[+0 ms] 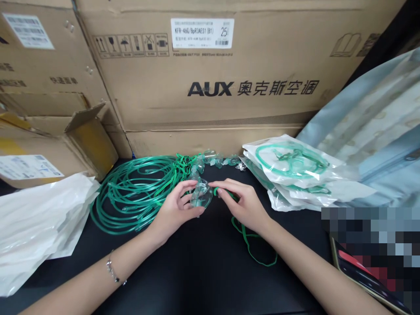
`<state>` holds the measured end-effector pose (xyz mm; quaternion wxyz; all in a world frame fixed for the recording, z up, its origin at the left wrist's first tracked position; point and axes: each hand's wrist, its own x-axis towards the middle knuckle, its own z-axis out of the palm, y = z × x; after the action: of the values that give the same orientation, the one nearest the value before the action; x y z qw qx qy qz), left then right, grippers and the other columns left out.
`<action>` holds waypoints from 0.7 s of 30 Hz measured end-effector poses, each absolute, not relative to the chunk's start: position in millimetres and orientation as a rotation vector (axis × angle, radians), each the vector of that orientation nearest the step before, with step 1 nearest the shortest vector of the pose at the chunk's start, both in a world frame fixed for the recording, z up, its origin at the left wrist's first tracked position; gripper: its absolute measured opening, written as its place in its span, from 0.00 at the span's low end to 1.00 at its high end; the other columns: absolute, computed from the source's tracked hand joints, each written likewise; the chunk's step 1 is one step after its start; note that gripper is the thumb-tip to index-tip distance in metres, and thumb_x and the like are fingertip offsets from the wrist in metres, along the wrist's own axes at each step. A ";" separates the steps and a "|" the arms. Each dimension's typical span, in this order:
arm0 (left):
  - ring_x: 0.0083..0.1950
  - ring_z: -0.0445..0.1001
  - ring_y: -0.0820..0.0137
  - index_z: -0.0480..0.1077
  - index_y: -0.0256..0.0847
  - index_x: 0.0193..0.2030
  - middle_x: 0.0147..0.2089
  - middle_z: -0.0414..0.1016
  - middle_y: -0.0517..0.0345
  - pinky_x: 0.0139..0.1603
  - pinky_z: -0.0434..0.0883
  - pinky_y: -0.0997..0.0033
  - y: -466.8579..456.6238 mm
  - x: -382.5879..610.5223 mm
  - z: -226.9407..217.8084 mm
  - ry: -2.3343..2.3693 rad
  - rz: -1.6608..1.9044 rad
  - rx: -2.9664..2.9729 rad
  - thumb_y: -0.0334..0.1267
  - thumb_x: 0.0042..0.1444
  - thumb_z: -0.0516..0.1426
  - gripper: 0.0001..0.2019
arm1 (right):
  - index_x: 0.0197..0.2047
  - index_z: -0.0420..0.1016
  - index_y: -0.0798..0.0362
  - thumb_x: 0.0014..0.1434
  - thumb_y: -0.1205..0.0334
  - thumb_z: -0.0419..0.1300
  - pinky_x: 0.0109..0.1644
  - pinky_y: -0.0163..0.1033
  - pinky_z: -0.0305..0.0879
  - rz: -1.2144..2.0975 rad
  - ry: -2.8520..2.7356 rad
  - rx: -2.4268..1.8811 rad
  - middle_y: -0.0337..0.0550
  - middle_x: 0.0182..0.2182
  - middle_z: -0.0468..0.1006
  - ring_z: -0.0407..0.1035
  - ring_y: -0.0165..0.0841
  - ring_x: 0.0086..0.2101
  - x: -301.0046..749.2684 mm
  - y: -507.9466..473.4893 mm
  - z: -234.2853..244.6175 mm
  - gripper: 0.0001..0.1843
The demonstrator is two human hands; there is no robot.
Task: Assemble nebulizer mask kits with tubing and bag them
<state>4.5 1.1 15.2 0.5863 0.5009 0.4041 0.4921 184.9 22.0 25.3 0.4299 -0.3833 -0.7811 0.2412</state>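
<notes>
So the left hand (177,203) is half curled with thumb and fingers around a clear mask (201,195) held up over the black table (197,275), and the right hand (243,201) has thumb and index nearly together, pinching a green strap (244,235) right at the mask's right edge, with the rest looping down below. Left of the mask there's a big coil of green tubing (103,199), then white bags (42,218) further out, while bagged sets (295,164) are stacked off to its right. Just behind it sit more masks (210,156), and behind those a huge AUX box (213,109).
</notes>
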 end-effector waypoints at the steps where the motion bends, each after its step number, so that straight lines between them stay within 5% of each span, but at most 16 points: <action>1: 0.52 0.68 0.65 0.62 0.43 0.45 0.54 0.64 0.53 0.44 0.70 0.71 1.2 5.1 14.0 0.936 1.154 1.175 0.26 0.38 0.62 0.25 | 0.43 0.76 0.49 0.58 0.65 0.51 0.31 0.36 0.63 0.635 -1.939 -0.954 0.41 0.28 0.74 0.67 0.30 0.29 184.7 21.5 25.5 0.14; 10: 0.55 0.65 0.66 0.58 0.43 0.52 0.54 0.64 0.52 0.51 0.64 0.70 -0.7 6.6 9.9 0.817 1.121 1.091 0.24 0.40 0.62 0.31 | 0.39 0.77 0.53 0.56 0.60 0.53 0.16 0.30 0.53 1.182 -1.672 -0.939 0.36 0.25 0.60 0.54 0.20 0.17 182.1 23.3 25.4 0.13; 14: 0.56 0.64 0.63 0.57 0.44 0.53 0.55 0.62 0.51 0.44 0.66 0.71 -0.5 5.1 10.1 0.783 1.099 1.055 0.24 0.42 0.61 0.31 | 0.37 0.77 0.54 0.51 0.59 0.59 0.17 0.30 0.58 1.145 -1.652 -0.970 0.38 0.26 0.66 0.59 0.23 0.19 181.3 23.8 26.9 0.11; 21: 0.58 0.62 0.61 0.58 0.45 0.53 0.56 0.61 0.51 0.50 0.64 0.65 2.3 3.9 4.9 0.728 1.118 1.067 0.24 0.43 0.61 0.30 | 0.31 0.76 0.54 0.48 0.61 0.62 0.18 0.30 0.60 1.000 -1.593 -1.022 0.40 0.28 0.73 0.60 0.22 0.19 181.6 25.4 25.6 0.07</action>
<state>3.9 2.3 4.9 0.6568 0.4708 0.3213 0.4936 181.6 25.4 25.6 0.4799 -0.4190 -0.6528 0.4098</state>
